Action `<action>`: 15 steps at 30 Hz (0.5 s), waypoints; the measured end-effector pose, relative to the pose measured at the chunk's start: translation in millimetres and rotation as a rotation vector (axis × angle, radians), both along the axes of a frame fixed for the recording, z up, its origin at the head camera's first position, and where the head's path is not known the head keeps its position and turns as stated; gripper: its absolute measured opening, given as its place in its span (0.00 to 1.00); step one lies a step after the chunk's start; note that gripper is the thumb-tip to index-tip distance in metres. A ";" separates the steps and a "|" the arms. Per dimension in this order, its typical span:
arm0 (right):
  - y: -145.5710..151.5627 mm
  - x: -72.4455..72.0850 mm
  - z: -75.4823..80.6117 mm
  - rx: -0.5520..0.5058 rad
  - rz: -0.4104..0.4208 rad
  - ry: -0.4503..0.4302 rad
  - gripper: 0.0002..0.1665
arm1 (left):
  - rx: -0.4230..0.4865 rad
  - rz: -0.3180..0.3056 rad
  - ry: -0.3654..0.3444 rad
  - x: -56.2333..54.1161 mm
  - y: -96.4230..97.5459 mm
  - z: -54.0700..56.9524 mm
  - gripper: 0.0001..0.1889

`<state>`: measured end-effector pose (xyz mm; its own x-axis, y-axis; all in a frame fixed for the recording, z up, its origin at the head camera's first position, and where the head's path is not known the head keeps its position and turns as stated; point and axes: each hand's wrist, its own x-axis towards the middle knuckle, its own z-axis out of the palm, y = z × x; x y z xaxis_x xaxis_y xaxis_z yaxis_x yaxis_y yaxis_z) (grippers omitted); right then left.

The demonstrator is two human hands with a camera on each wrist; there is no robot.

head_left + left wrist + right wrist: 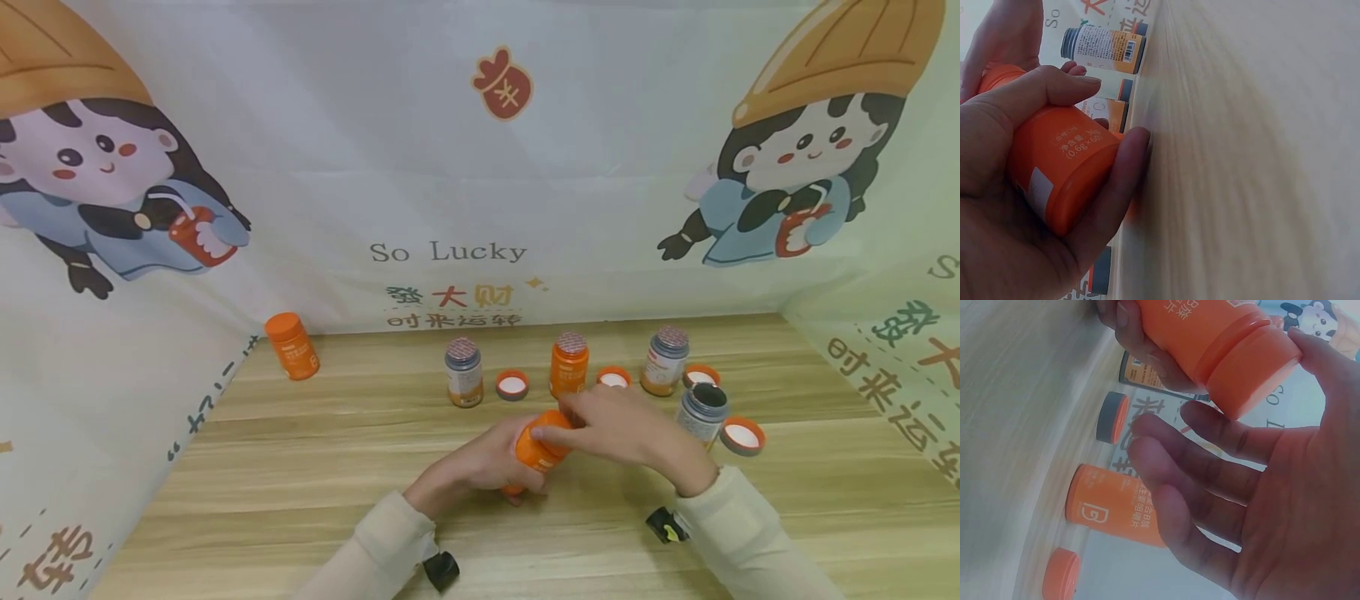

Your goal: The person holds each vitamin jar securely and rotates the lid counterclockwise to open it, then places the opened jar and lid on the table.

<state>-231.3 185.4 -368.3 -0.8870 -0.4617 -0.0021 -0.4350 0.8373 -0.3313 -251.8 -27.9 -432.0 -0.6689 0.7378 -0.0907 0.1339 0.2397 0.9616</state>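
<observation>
An orange plastic bottle (537, 457) with white print and a matching orange cap (1254, 372) is held tilted above the table. My left hand (495, 457) wraps round its body, with the thumb along one side and the fingers under it, as the left wrist view shows. At the capped end is my right hand (618, 421), its thumb at one edge of the cap and its index finger at the opposite edge. The other fingers (1210, 469) of that hand curve loosely below the cap, holding nothing.
Behind the hands stand a grey bottle (465, 375), an uncapped orange bottle (569, 367) and another grey bottle (664, 363), all with seals on top. An open grey bottle (702, 412) stands right. Loose caps (513, 385) lie among them. A capped orange bottle (294, 348) stands far left.
</observation>
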 end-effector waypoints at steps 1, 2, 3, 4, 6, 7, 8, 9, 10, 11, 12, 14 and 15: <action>0.1 0.3 0.0 0.006 0.001 -0.004 0.30 | -0.002 0.002 0.001 -0.1 0.1 -0.1 0.31; 0.2 0.4 -0.1 0.012 0.003 -0.008 0.31 | -0.005 0.003 0.006 -0.3 0.2 -0.5 0.31; 0.3 0.4 -0.2 0.018 0.005 -0.008 0.31 | -0.004 0.002 0.010 -0.4 0.3 -0.6 0.30; 0.4 0.2 -0.2 0.021 0.006 -0.011 0.30 | -0.003 -0.001 0.011 -0.6 0.4 -0.7 0.30; 0.3 0.0 -0.2 0.027 0.012 -0.015 0.29 | -0.003 -0.005 0.014 -0.8 0.5 -0.8 0.30; 0.3 -0.3 -0.3 0.029 0.017 -0.016 0.28 | -0.003 -0.007 0.015 -1.0 0.6 -1.0 0.30; 0.2 -0.5 -0.4 0.029 0.023 -0.019 0.27 | -0.003 -0.009 0.014 -1.1 0.6 -1.0 0.29; 0.0 -0.5 -0.3 0.028 0.027 -0.024 0.25 | -0.004 -0.009 0.010 -1.1 0.6 -0.8 0.29; -0.3 -0.5 0.0 0.027 0.030 -0.029 0.24 | -0.007 -0.006 0.005 -1.1 0.7 -0.8 0.29; -0.5 -0.5 0.1 0.025 0.035 -0.031 0.23 | -0.010 -0.003 0.000 -0.9 0.8 -0.7 0.29; -0.3 -0.6 0.2 0.021 0.041 -0.031 0.22 | -0.012 -0.001 -0.005 -1.0 0.9 -0.5 0.29; -0.1 -0.2 0.6 0.013 0.054 -0.026 0.22 | -0.013 0.004 -0.016 -0.9 1.1 -0.5 0.28; 0.0 0.1 0.8 0.008 0.062 -0.024 0.22 | -0.013 0.006 -0.019 -0.9 1.2 -0.7 0.28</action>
